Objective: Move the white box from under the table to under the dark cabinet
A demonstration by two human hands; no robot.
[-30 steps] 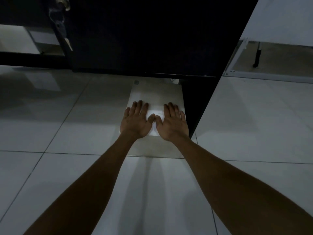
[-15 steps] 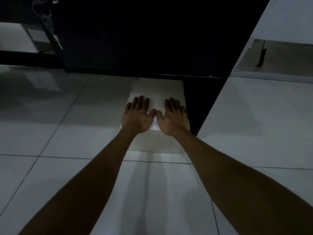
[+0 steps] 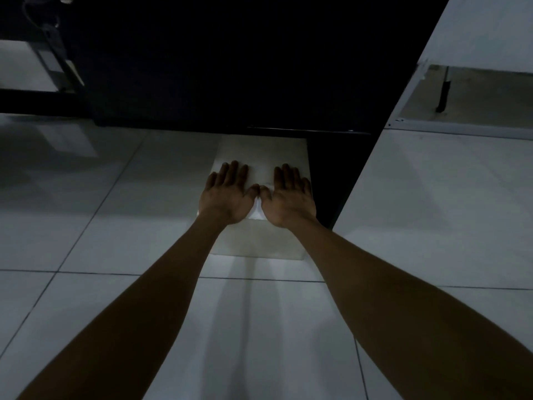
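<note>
Since the earlier frames the white box (image 3: pixel 261 153) has slid further along the tiled floor (image 3: pixel 86 226), its far end now under the dark cabinet (image 3: pixel 230 67). Left hand (image 3: pixel 226 194) and right hand (image 3: pixel 288 199) lie flat, fingers spread, gripping nothing. It looks light, stiff and smooth-sliding; palms on the top's near half should keep it moving.
</note>
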